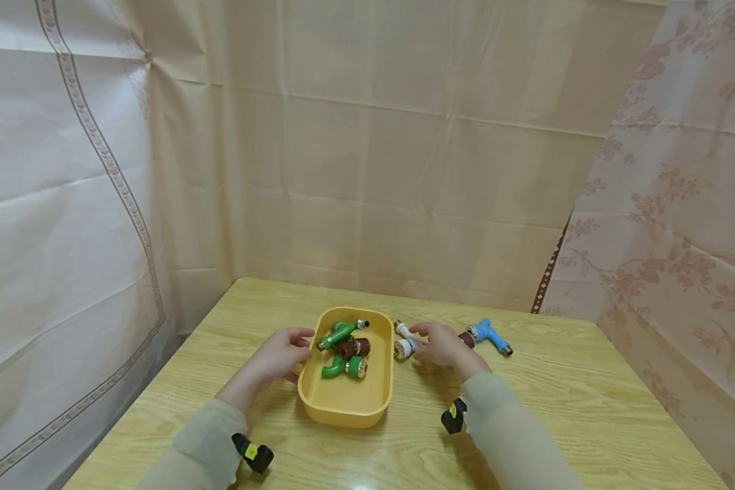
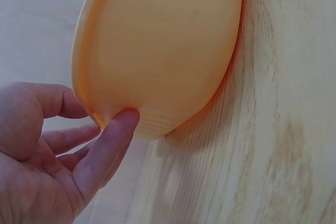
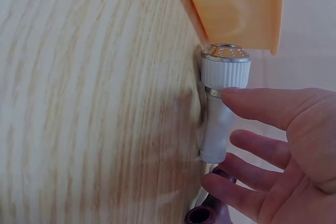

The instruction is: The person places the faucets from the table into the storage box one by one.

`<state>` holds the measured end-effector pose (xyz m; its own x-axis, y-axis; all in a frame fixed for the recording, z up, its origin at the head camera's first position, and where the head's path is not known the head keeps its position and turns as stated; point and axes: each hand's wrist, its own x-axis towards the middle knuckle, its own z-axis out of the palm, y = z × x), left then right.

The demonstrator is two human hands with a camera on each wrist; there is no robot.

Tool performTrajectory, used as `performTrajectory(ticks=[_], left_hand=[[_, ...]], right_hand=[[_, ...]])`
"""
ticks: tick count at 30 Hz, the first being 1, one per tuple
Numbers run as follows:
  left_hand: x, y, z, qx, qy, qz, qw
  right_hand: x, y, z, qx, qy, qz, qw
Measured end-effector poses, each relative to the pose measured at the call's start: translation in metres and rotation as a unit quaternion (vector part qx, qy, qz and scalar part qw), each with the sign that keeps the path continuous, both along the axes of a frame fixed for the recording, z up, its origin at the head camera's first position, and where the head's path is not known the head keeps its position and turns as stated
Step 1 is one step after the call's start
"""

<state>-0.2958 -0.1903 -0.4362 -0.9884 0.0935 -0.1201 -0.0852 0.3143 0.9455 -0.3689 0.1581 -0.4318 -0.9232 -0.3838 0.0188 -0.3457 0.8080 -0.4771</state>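
A yellow tub (image 1: 345, 416) holds several green and dark red tap-like pieces (image 1: 340, 333). At its left side is my left hand (image 1: 277, 355), fingers spread along the rim; the left wrist view shows a fingertip touching the tub's wall (image 2: 163, 51). My right hand (image 1: 444, 346) reaches over a white tap-like piece (image 1: 403, 348) lying just right of the tub. In the right wrist view the thumb of the right hand (image 3: 283, 150) touches the white piece (image 3: 226, 72) near its metal ring, the other fingers loosely bent beside it, not closed round it.
A blue tap-like piece (image 1: 491, 335) and a dark red one (image 1: 467, 339) lie right of my right hand, partly behind it. The wooden table (image 1: 527, 422) meets a beige cloth (image 1: 380, 170) at its back edge, with patterned cloths at both sides.
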Motion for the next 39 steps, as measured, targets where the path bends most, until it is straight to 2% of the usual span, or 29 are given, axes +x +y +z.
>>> performTrajectory(ticks=[6, 14, 21, 30, 39], left_hand=[[0.001, 0.0, 0.001, -0.006, 0.0, 0.002, 1.0], [-0.003, 0.0, -0.001, -0.013, -0.001, 0.005, 0.9999], [-0.003, -0.001, -0.002, -0.012, 0.002, 0.002, 0.9999], [-0.001, 0.0, -0.002, -0.01, 0.001, 0.001, 0.9999], [0.0, 0.0, -0.001, -0.017, 0.0, 0.001, 0.9999]], right_hand=[[0.0, -0.002, -0.002, -0.021, -0.018, 0.0, 0.9996], [-0.002, -0.005, -0.005, -0.025, -0.018, 0.003, 0.9995], [-0.004, -0.007, -0.009, -0.007, -0.009, 0.014, 0.9998], [-0.006, -0.008, -0.01, 0.013, -0.015, 0.001, 0.9998], [-0.006, -0.009, -0.014, 0.012, 0.021, 0.003, 0.9997]])
